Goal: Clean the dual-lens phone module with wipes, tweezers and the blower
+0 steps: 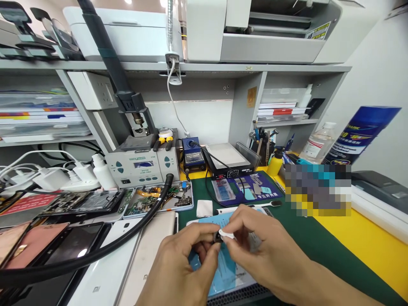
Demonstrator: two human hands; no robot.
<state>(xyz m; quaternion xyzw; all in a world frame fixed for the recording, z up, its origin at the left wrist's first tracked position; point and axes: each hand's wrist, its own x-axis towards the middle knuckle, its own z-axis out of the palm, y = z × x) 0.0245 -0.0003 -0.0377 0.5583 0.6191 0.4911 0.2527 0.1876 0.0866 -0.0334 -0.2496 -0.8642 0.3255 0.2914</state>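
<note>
Close together over the work surface, my two hands each pinch a tiny thing. Between thumb and forefinger my left hand [183,259] has a small black round part [218,237]. My right hand [266,250] grips a small white piece [226,234], whose end touches or overlaps the black part. Exactly what the two pieces are cannot be made out. Below them lies a blue-and-white sheet [219,278] on a dark perforated base [240,295]. A white square pad [204,208] and a black-tipped brush [270,204] lie just beyond.
At left lie phones and tablets [105,263], crossed by a black hose [149,214]. Behind are a tray of circuit boards [159,197], a grey rework station [143,163] and a flat heating plate [228,157]. A bottle [318,140] and spray can [360,136] stand right.
</note>
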